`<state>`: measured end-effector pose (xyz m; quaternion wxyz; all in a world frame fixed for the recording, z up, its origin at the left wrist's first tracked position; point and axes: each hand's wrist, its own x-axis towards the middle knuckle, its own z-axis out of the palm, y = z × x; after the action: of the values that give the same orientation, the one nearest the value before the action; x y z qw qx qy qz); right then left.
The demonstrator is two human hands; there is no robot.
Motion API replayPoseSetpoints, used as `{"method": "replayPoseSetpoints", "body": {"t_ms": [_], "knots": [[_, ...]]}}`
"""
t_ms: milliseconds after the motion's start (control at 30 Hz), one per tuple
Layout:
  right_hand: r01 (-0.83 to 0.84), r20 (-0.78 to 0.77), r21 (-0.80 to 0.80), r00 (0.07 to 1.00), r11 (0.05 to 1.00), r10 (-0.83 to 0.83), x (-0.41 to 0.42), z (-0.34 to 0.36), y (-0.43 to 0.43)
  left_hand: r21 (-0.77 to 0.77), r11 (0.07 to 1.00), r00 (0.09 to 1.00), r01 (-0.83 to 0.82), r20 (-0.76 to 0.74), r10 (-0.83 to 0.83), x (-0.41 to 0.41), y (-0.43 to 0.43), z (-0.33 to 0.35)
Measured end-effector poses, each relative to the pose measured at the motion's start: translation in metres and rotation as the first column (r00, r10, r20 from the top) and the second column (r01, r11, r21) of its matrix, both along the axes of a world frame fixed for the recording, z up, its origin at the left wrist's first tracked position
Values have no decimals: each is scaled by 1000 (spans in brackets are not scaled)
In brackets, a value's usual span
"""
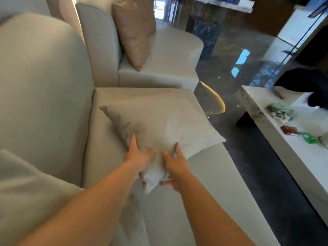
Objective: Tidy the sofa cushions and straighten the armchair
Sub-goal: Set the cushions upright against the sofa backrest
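A light grey cushion [159, 128] lies flat on the seat of the pale grey sofa [44, 86], one corner pointing toward me. My left hand [140, 157] grips its near left edge, thumb on top. My right hand [175, 166] holds the near corner from the right, fingers under it. Another grey cushion [26, 189] leans against the sofa back at the lower left. Beyond the sofa stands a grey armchair [168, 50] with a tan cushion [132, 36] propped upright against its back.
A white marble coffee table [291, 157] runs along the right, holding small green and brown items and a dark object. Glossy dark floor [248, 157] lies between sofa and table. A dark marble pedestal [205, 36] stands behind the armchair.
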<state>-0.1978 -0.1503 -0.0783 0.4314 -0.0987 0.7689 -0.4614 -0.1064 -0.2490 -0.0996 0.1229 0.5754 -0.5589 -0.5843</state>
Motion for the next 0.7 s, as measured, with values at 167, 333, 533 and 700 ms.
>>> {"method": "replayPoseSetpoints", "body": {"t_ms": [167, 333, 533, 700], "knots": [[191, 85, -120, 980, 974, -182, 13, -17, 1, -57, 994, 996, -92, -5, 92, 7, 0, 2], [324, 387, -210, 894, 922, -226, 8, 38, -25, -279, 959, 990, -40, 116, 75, 1, -20, 90], [251, 738, -234, 675, 939, 4, 83, 124, -82, -528, 761, 801, 377, 598, 18, 49, -58, 212], [234, 841, -166, 541, 958, 14, 152, 161, -104, -477, 715, 693, 511, 721, -15, 124, -69, 255]]}}
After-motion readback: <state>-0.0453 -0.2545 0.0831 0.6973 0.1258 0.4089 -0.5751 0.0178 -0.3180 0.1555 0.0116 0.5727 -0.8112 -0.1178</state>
